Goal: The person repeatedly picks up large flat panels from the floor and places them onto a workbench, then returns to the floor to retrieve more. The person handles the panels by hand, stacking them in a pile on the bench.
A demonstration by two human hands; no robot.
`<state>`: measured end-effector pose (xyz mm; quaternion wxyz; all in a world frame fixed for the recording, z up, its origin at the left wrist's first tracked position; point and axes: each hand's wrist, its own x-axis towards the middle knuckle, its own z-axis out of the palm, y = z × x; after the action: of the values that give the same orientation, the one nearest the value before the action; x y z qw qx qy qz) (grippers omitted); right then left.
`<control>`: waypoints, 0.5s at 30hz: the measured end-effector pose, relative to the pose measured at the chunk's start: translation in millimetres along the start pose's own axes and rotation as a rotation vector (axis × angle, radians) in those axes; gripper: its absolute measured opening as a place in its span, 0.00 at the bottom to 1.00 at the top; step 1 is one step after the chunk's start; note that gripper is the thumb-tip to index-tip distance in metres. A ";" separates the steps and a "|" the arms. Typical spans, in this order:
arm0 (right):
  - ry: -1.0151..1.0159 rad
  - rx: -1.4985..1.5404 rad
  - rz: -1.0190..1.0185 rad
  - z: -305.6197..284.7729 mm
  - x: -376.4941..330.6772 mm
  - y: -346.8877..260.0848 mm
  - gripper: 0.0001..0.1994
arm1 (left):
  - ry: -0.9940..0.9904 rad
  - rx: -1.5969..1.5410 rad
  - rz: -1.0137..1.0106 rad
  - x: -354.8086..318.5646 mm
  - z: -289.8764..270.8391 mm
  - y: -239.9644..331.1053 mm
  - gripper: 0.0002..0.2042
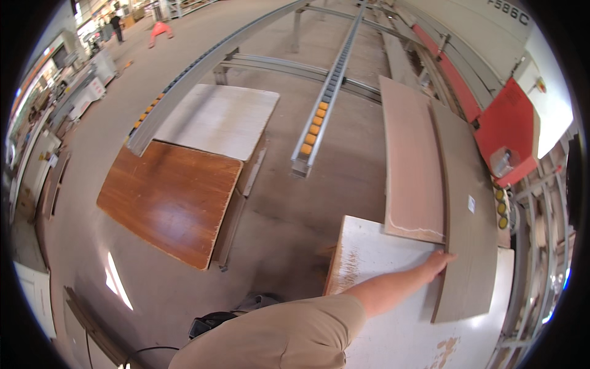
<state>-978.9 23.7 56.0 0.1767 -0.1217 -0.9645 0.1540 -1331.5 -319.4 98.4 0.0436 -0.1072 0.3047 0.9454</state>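
My left arm, in a tan short sleeve, reaches across to the right from the lower edge. The left hand [437, 263] is closed at the left edge of a long grey-brown board [470, 227], its fingers on the edge; part of the grip is hidden. A small white label sits on that board. It lies partly over a white-topped panel stack [393, 301] and beside a long pinkish panel [413, 166]. My right hand is out of view.
Left of centre, a brown wood-faced panel [175, 200] lies next to a white panel [215, 117], both raised off the floor. Metal roller rails [329, 86] run away ahead. A red guard [507, 132] stands at right by a rack [547, 215]. A person [117, 27] stands far left.
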 end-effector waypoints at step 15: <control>0.245 -0.141 -0.572 -14.3 279.8 -46.6 0.30 | 0.216 0.269 -0.166 -156.6 16.5 -86.1 0.25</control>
<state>-1235.9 65.3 169.4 0.3188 0.1249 -0.9394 0.0148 -1169.3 -242.6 98.6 0.1025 -0.2261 0.4213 0.8722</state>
